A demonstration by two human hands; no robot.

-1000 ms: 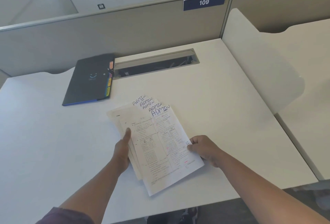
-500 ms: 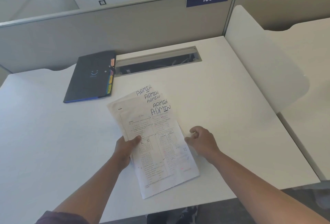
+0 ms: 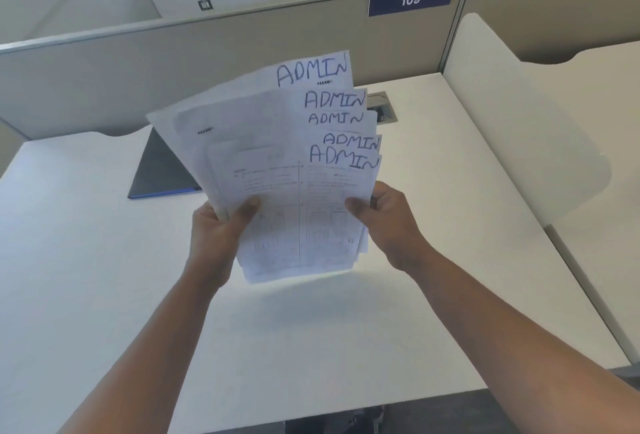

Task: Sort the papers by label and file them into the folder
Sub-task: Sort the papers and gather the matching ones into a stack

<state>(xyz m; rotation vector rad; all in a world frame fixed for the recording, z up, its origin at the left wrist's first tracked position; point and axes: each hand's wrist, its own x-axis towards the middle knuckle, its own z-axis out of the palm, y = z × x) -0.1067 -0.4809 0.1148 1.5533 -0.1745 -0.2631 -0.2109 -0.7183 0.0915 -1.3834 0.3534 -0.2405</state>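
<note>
Both hands hold a fanned stack of papers point(image 3: 277, 163) in the air above the white desk point(image 3: 86, 295). The left hand point(image 3: 216, 236) grips the stack at its lower left edge, thumb pressed on the front sheet, fingers hidden behind. The right hand point(image 3: 388, 222) pinches the right edge, thumb on the front, fingers curled behind. Five sheets are offset upward, each showing the handwritten label "ADMIN" at its top right corner. The front sheet carries printed text and tables.

The dark folder point(image 3: 157, 174) lies flat on the desk behind the stack, at the left, partly hidden by the papers. A grey partition point(image 3: 104, 77) runs along the far side of the desk, bearing a blue sign point(image 3: 411, 0) numbered 109.
</note>
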